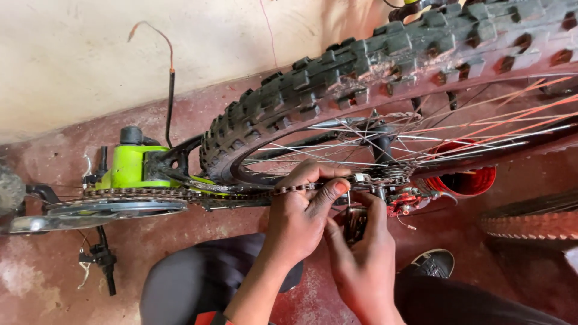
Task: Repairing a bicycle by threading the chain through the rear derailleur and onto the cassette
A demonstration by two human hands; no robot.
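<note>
My left hand (301, 207) pinches the bike chain (180, 193) just beside the rear sprockets (388, 173). My right hand (361, 253) is curled closed around the derailleur (355, 221) below. Knobby tyre (361, 66) above.

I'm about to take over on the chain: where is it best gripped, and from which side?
Probably on the taut upper run of the chain, between the chainring and the left hand. There it lies straight and exposed. Come from above, pinching the side plates, since the tyre and spokes crowd the far side.
</note>
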